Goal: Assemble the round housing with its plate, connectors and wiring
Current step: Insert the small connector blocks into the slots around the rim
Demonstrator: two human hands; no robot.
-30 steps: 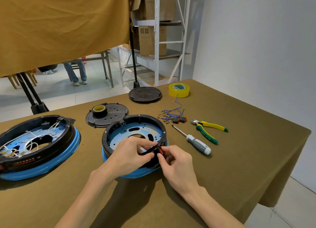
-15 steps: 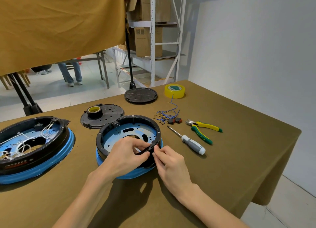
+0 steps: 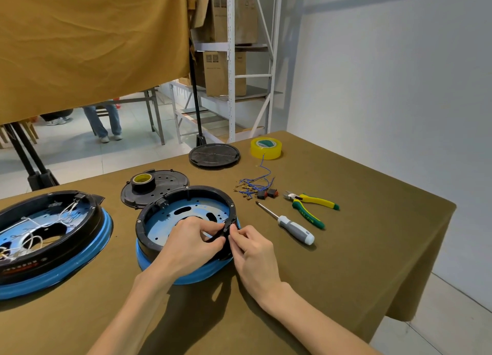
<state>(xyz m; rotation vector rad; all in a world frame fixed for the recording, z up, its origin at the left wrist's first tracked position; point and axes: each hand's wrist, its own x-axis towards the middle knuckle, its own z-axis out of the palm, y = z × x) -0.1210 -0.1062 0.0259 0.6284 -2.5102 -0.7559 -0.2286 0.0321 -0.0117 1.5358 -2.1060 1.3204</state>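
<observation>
housing: round housing [image 3: 170,219], black ring on blue base, blue plate [image 3: 162,223] inside
work spot: housing's near-right rim, both hands meet there
left hand [image 3: 190,244]: reaches over from inside, pinching rim
right hand [image 3: 253,248]: outside the rim, fingertips pinching a small part against it; part itself hidden
spares: connectors [image 3: 266,193] and wires [image 3: 253,184] right of housing, nearer right hand

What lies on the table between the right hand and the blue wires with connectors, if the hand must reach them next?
Nothing visible blocks it. From the right hand to the blue wires with connectors there is only bare table. The screwdriver lies just right of that line, so the hand could brush it.
</observation>
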